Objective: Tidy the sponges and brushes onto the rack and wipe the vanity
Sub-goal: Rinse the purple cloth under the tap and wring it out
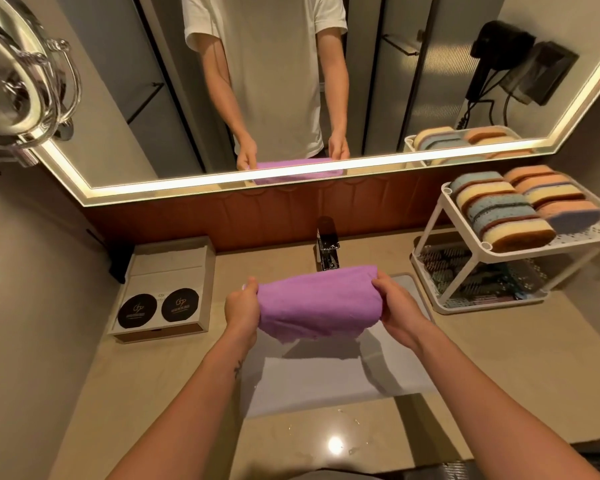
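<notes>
Held purple cloth above sink, long axis left-right; gripped ends with left hand, right hand. Noted rack rightward, nearer right hand; probably brushes beneath.

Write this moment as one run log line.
left hand, right hand: grip ends of purple cloth, folded, above sink | sponges: rack top shelf | brushes: lower shelf

No legible text on black coasters
</notes>
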The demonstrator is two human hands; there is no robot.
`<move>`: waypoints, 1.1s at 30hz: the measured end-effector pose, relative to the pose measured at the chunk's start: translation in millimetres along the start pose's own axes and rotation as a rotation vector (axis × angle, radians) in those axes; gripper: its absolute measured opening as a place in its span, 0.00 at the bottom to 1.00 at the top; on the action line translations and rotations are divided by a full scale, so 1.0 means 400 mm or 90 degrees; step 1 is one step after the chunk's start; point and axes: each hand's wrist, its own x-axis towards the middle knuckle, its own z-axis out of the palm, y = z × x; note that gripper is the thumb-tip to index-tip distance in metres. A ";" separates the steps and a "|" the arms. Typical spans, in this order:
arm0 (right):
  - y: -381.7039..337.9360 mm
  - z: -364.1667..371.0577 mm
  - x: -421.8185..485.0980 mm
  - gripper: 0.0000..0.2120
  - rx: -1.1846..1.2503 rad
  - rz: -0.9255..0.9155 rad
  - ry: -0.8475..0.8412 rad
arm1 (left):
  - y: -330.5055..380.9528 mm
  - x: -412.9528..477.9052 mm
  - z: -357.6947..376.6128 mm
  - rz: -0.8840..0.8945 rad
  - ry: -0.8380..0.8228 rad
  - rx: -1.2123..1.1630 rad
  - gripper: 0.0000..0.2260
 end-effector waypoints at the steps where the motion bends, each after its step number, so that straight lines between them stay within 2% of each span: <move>1: -0.012 -0.001 0.001 0.17 -0.003 -0.005 0.020 | 0.000 0.004 -0.005 0.011 0.022 -0.002 0.19; 3: -0.029 -0.014 0.011 0.18 -0.001 0.005 0.043 | 0.003 0.012 -0.010 0.029 0.025 0.004 0.20; 5: -0.038 -0.028 0.009 0.15 -0.011 0.028 0.034 | 0.005 0.024 -0.015 0.035 -0.007 0.006 0.20; 7: -0.036 -0.040 0.011 0.14 -0.059 0.016 0.043 | 0.013 0.026 -0.024 0.053 -0.032 0.030 0.16; 10: -0.040 -0.047 0.010 0.25 -0.225 -0.050 0.109 | 0.012 0.033 -0.039 0.080 -0.028 0.052 0.13; 12: -0.041 -0.054 0.007 0.30 -0.252 -0.081 0.105 | 0.004 0.043 -0.054 0.100 -0.003 0.054 0.12; 14: -0.042 -0.061 0.001 0.28 -0.298 -0.110 0.087 | 0.001 0.050 -0.063 0.104 0.033 0.067 0.11; 17: -0.048 -0.053 -0.008 0.18 -0.388 -0.182 0.108 | 0.003 0.056 -0.075 0.114 0.093 0.095 0.09; 19: -0.051 -0.041 -0.010 0.14 -0.415 -0.237 0.146 | 0.003 0.057 -0.083 0.133 0.083 0.075 0.14; 21: -0.057 -0.038 -0.008 0.10 -0.449 -0.260 0.164 | 0.000 0.061 -0.091 0.182 0.060 0.050 0.15; 23: -0.065 -0.040 -0.007 0.09 -0.492 -0.268 0.146 | 0.004 0.055 -0.096 0.212 0.039 0.030 0.12; 26: -0.075 -0.049 -0.006 0.10 -0.563 -0.280 0.138 | 0.003 0.051 -0.098 0.216 -0.023 0.020 0.16; 29: -0.087 -0.067 0.003 0.10 -0.697 -0.310 0.142 | -0.008 0.032 -0.095 0.265 -0.074 0.123 0.19; 33: -0.103 -0.077 0.017 0.11 -0.787 -0.321 0.149 | -0.020 0.026 -0.098 0.311 -0.036 0.240 0.18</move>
